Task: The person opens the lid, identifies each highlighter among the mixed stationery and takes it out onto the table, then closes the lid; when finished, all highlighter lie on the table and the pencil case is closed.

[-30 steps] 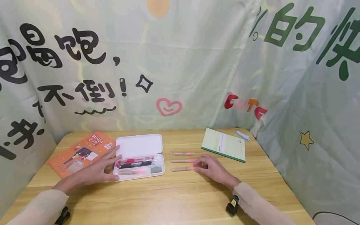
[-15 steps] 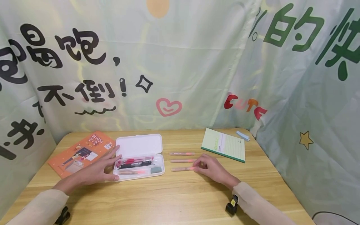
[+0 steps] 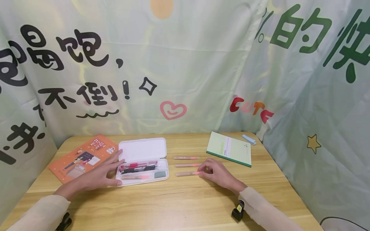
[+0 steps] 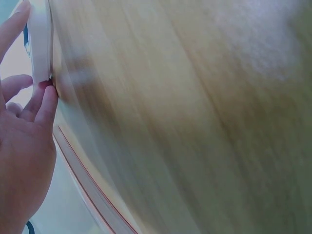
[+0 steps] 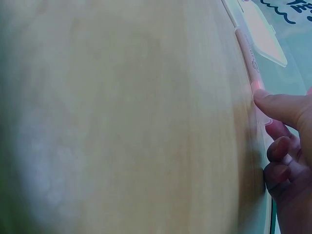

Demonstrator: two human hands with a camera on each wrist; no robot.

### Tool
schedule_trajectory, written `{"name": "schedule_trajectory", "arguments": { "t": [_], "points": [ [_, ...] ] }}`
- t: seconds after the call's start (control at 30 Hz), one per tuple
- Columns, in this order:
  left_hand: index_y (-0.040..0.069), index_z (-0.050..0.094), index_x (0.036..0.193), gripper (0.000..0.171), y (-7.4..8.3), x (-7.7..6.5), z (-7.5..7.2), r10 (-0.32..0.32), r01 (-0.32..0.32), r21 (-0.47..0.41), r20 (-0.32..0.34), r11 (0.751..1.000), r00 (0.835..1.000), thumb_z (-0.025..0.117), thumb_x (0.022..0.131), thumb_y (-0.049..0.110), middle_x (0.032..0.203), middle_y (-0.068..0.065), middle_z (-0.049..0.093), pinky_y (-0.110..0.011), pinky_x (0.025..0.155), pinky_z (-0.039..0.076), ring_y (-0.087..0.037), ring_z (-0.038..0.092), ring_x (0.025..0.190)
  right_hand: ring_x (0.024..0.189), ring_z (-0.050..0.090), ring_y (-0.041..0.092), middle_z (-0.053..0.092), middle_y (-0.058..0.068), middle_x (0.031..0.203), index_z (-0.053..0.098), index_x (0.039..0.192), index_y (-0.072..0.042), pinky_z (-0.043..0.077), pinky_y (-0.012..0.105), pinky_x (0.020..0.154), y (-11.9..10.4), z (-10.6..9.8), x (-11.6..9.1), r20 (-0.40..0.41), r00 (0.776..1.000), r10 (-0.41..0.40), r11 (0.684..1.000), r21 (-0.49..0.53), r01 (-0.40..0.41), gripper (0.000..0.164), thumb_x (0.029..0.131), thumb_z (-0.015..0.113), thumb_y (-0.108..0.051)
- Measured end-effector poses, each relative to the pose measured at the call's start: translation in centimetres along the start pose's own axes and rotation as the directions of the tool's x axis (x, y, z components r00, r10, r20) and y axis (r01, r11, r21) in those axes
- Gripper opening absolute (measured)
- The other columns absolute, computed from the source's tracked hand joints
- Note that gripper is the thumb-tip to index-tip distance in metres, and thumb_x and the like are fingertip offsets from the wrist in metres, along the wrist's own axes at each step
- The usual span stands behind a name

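In the head view my left hand (image 3: 101, 171) rests spread against the left side of an open white pencil case (image 3: 142, 149), thumb at its front corner. The case holds several pens (image 3: 138, 168), a pink highlighter (image 3: 134, 177) and a grey-green block (image 3: 160, 174). My right hand (image 3: 216, 173) pinches the pink end of the nearest highlighter (image 3: 185, 174), which lies on the table. Beyond it lie a second highlighter (image 3: 185, 165) and a third (image 3: 185, 158), roughly parallel. The right wrist view shows thumb and fingers on the highlighter (image 5: 248, 58).
Under my left forearm's far side lies an orange booklet (image 3: 83, 157). A green notebook (image 3: 229, 149) sits at the back right, with a small light-blue bar (image 3: 249, 139) behind it. Printed curtains (image 3: 185, 73) enclose the wooden table (image 3: 173, 205).
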State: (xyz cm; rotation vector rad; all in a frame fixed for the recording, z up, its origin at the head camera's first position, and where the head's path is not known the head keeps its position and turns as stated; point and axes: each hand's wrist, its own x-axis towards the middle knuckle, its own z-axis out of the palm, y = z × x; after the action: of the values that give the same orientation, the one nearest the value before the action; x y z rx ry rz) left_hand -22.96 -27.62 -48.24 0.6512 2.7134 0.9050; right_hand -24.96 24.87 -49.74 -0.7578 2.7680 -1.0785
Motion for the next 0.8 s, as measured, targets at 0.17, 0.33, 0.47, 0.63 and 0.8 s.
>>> {"name": "schedule_trajectory", "arguments": {
  "t": [0.17,0.33,0.47,0.63,0.8],
  "points": [
    [0.006,0.043,0.167,0.098,-0.1,0.0,0.0,0.006,-0.006,0.000,-0.003,1.000,1.000,0.084,0.092,0.053,0.185,-0.018,-0.001,-0.086,0.121,0.018,-0.058,0.001,0.165,0.079,0.051,0.008,0.068,-0.006,0.104,0.079,0.113,-0.023,0.045,0.024,0.068,-0.6,0.0,0.3,-0.001,1.000,0.001,1.000,0.024,-0.001,0.017,0.099,0.082,-0.033],
    [0.007,0.043,0.167,0.098,-0.1,-0.1,-0.1,0.005,-0.005,0.000,-0.005,1.000,1.000,0.084,0.091,0.054,0.185,-0.017,0.000,-0.086,0.121,0.018,-0.058,0.000,0.165,0.075,0.051,0.009,0.064,-0.004,0.100,0.079,0.118,-0.018,0.044,0.024,0.064,-2.1,0.1,1.4,-0.013,1.000,-0.018,0.998,0.059,0.019,0.022,0.100,0.082,-0.031],
    [0.007,0.044,0.167,0.098,-0.1,-0.1,-0.1,0.002,-0.002,-0.001,-0.004,1.000,1.000,0.084,0.091,0.054,0.185,-0.017,0.000,-0.086,0.121,0.018,-0.058,0.000,0.166,0.075,0.053,0.007,0.066,-0.004,0.101,0.080,0.117,-0.015,0.047,0.022,0.063,-4.1,0.5,3.0,-0.024,0.997,-0.076,0.995,0.057,0.077,0.019,0.101,0.080,-0.025],
    [0.007,0.044,0.166,0.098,-0.2,0.0,0.0,0.001,0.000,0.009,-0.006,1.000,1.000,0.084,0.091,0.055,0.185,-0.017,0.001,-0.086,0.121,0.018,-0.057,0.001,0.166,0.077,0.055,0.006,0.072,-0.002,0.106,0.079,0.122,-0.012,0.048,0.021,0.066,-7.5,1.9,5.3,0.002,0.989,-0.150,0.986,0.077,0.149,0.023,0.102,0.079,-0.023],
    [0.007,0.044,0.167,0.098,-0.4,0.1,0.1,0.006,-0.006,0.014,-0.010,1.000,1.000,0.084,0.091,0.055,0.185,-0.016,0.001,-0.086,0.121,0.018,-0.057,0.002,0.166,0.076,0.053,0.005,0.072,0.001,0.109,0.077,0.126,-0.011,0.045,0.019,0.065,-10.7,4.2,7.1,0.077,0.974,-0.215,0.970,0.133,0.204,0.028,0.103,0.078,-0.027]
  ]
}}
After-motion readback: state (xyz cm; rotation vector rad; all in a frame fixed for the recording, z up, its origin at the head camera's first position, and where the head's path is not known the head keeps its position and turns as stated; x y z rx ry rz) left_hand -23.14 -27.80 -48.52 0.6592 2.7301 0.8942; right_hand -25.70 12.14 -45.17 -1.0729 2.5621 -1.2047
